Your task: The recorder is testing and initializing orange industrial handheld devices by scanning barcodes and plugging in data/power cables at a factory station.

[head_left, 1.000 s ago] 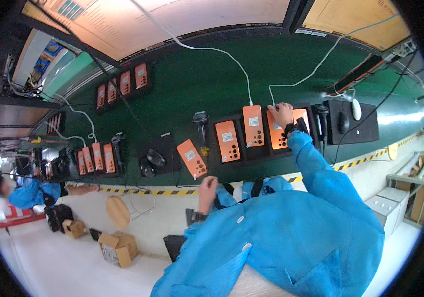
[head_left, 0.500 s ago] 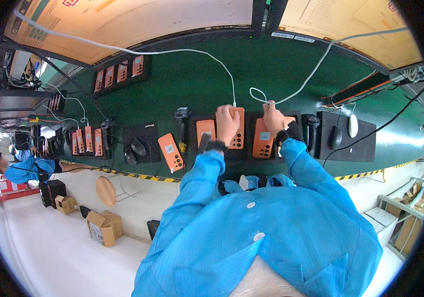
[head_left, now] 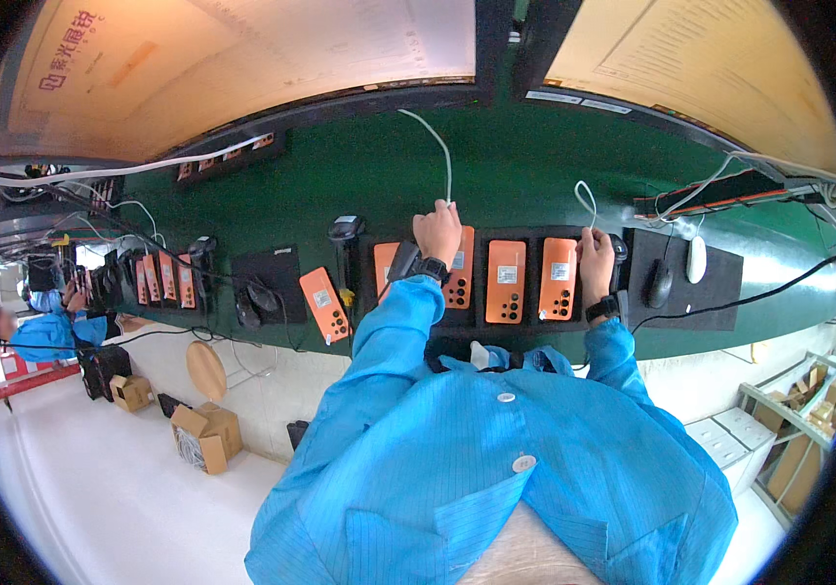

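My left hand [head_left: 437, 236] is closed on the end of a white cable [head_left: 447, 166], at the upper edge of an orange phone [head_left: 461, 263] that it partly covers. Whether the plug sits in the phone cannot be made out. My right hand [head_left: 596, 263] pinches another white cable [head_left: 586, 198], which loops above its fingers. That hand is beside an orange phone [head_left: 557, 283] with a white label and dark camera rings. A similar phone [head_left: 505, 283] lies between the hands. Another phone [head_left: 386, 259] is partly hidden by my left wrist. These phones rest on a black mat [head_left: 531, 283].
A tilted orange phone [head_left: 325, 304] and a barcode scanner [head_left: 347, 232] are to the left; a second scanner [head_left: 620, 250] stands behind my right hand. Black mouse [head_left: 661, 283] and white mouse [head_left: 696, 259] lie rightward. Two monitors [head_left: 242, 68] loom ahead. A co-worker [head_left: 52, 331] is far left.
My right hand has moved right with its white cable, past the rightmost phone, uncovering the phones there. My left hand stays by its phone, now at the cable end. The view has shifted somewhat.
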A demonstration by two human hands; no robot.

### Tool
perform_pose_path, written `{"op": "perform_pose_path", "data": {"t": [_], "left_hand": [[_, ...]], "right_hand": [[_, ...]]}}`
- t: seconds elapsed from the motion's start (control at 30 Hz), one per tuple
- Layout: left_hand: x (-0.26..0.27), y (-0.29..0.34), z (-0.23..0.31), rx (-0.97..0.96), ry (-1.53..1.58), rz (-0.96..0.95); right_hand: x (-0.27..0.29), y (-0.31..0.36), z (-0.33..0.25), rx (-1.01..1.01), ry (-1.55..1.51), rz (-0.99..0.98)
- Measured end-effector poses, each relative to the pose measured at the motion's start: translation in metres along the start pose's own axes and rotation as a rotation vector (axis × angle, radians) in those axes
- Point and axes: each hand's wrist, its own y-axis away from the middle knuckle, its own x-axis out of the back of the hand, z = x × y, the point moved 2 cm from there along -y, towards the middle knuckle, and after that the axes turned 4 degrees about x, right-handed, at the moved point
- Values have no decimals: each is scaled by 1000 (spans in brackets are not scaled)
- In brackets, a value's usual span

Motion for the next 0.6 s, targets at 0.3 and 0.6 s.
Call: {"op": "perform_pose_path", "data": {"t": [0.3,0.6], "left_hand": [[2,109,-59,-367,490,368],[109,152,-138,114,815,141]], "right_hand": [[-67,4,-33,111,-108,-298],[-340,14,-88,-157,-289,-938]]}}
